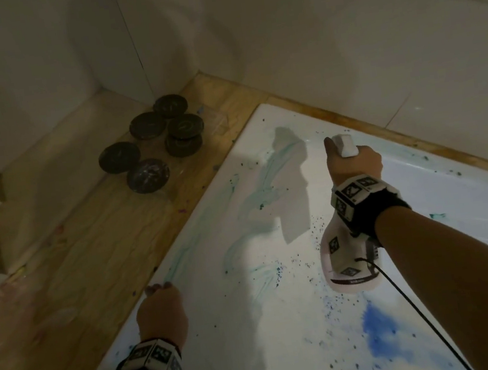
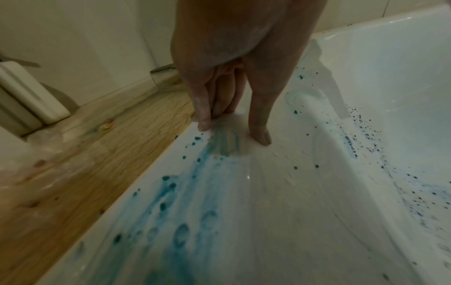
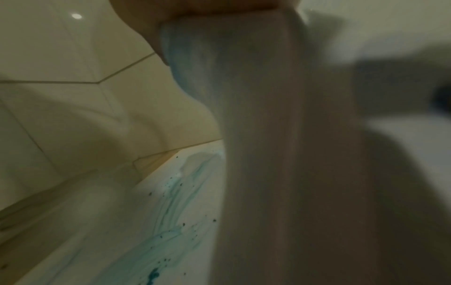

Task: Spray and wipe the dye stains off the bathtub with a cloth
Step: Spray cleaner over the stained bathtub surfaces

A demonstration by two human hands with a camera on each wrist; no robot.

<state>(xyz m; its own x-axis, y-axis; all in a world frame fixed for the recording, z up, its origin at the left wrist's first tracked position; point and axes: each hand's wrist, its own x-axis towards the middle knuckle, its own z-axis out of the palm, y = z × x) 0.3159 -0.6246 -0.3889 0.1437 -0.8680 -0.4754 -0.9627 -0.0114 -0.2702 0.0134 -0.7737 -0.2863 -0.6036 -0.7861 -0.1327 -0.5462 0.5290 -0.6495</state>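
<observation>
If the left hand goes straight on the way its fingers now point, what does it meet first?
The left hand already rests its fingertips on the bathtub rim. Straight ahead lies the smeared teal dye streak along that rim; farther on, probably the wooden ledge.

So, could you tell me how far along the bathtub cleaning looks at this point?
Early stage. Teal streaks look smeared, so some wiping seems done. The right hand holds the spray bottle; the left hand rests on the bathtub. The blue patch and speckles remain.
</observation>
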